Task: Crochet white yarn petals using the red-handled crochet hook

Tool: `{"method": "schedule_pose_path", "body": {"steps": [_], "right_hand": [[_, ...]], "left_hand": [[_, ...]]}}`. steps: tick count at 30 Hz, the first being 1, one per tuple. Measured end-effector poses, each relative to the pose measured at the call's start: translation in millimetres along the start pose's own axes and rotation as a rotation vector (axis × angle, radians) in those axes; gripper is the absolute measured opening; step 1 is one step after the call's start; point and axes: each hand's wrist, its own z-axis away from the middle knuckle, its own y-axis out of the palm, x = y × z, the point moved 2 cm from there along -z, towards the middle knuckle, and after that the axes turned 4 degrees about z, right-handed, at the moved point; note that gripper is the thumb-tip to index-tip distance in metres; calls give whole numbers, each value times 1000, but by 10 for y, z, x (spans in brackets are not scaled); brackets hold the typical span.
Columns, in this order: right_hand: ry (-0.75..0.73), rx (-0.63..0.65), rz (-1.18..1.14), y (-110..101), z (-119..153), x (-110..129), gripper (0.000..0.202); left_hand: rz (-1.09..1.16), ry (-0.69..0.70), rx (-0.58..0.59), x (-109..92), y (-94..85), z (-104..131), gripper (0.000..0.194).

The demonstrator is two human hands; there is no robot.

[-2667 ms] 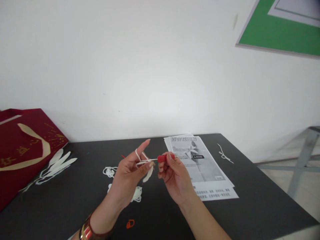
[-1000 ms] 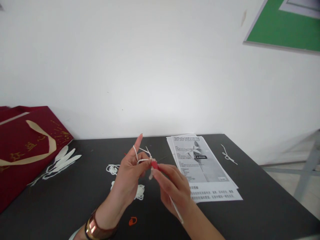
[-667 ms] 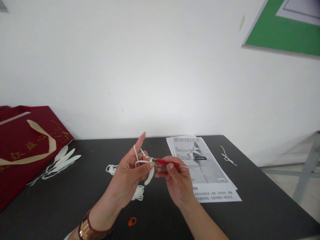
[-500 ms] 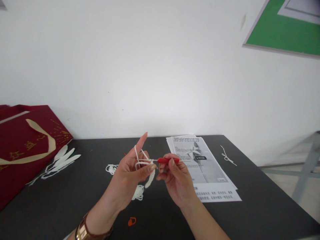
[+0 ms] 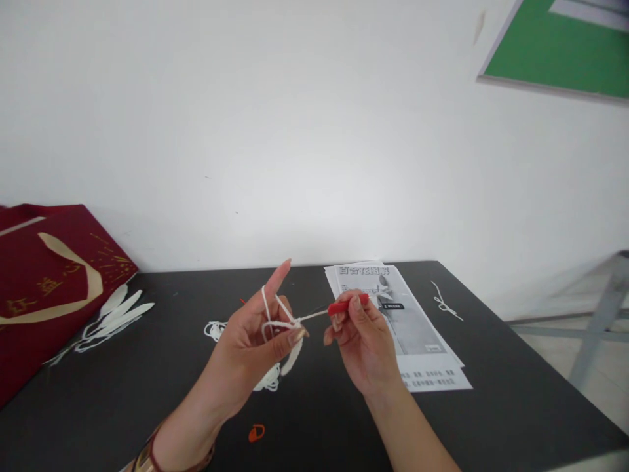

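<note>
White yarn [image 5: 266,303] loops round the raised index finger of my left hand [image 5: 256,339], whose thumb and fingers pinch a small white crocheted piece [image 5: 293,358] that hangs below them. My right hand [image 5: 365,334] grips a crochet hook by its red handle [image 5: 348,304]. The thin metal shaft points left, and its tip meets the yarn at my left fingertips. Beneath and behind my left hand lie white yarn bundles [image 5: 268,380] on the black table [image 5: 314,429].
A dark red bag [image 5: 54,262] stands at the left, with white leaf-shaped pieces [image 5: 120,316] beside it. Printed sheets [image 5: 427,341] lie behind my right hand. A thin white cord [image 5: 443,304] is farther right. An orange stitch marker [image 5: 256,432] lies near the front.
My right hand has moved right and slightly up, drawing the hook handle away from my left hand and tilting it. More of the metal shaft shows. The view has shifted slightly.
</note>
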Motion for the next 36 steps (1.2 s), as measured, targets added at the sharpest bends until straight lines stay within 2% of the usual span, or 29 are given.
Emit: {"method": "schedule_pose_path", "body": {"steps": [4,11,16,25,28,32,36], "right_hand": [[-29,25,44,-22,-18,52,17],[-166,64,174,-71,-4,170,13],[-250,119,272,-80,25,247,13],[-348,74,364,-57,79,321,12],[-285,62,296,-70,43,247,12],[-68,-9,118,-55,-8,56,15],[88,-33,-17,16,14,-104,19]], "left_hand": [[-41,-24,-1,-2,-8,7,74],[-138,-32,41,20,-38,4,78],[-201,-16,52,23,-37,5,73],[-228,-12,37,43,-41,-6,71],[-176,-39,15,35,-7,0,74],[-43,-41,-69,20,26,-1,81],[23,-18,-74,30,27,-11,77]]}}
